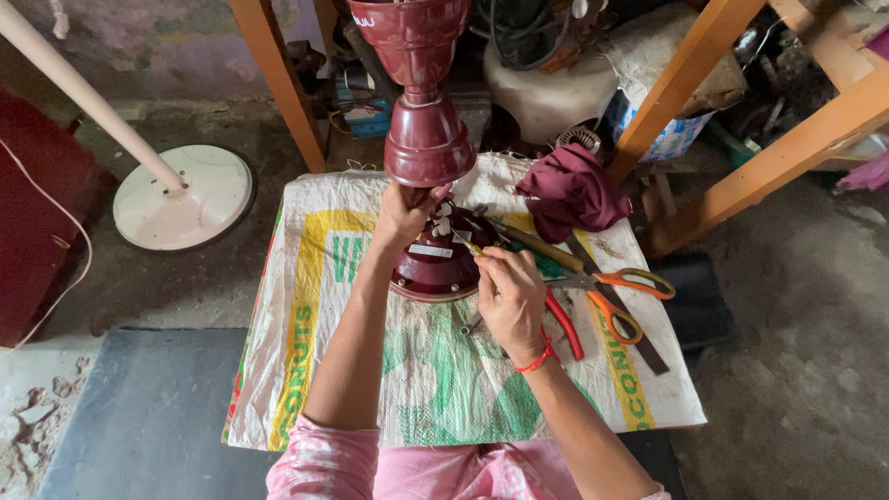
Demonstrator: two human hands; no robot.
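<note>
A maroon ceiling-fan motor housing [435, 268] lies on a woven sack [444, 370] that covers a low table. My left hand [406, 211] grips the fan's downrod just under a maroon bell-shaped canopy cup [426, 139], with a second cup [412, 37] above it. My right hand [507, 294] holds a small yellow-handled screwdriver [470, 246], its tip at the top of the motor near the white wires.
Orange-handled scissors [616, 292], red-handled pliers [563, 324], a long wooden-handled tool [542, 248] and a maroon cloth [569, 190] lie on the sack's right side. A white round stand base [185, 196] with a pole stands at the left. Orange wooden frame legs [278, 83] rise behind.
</note>
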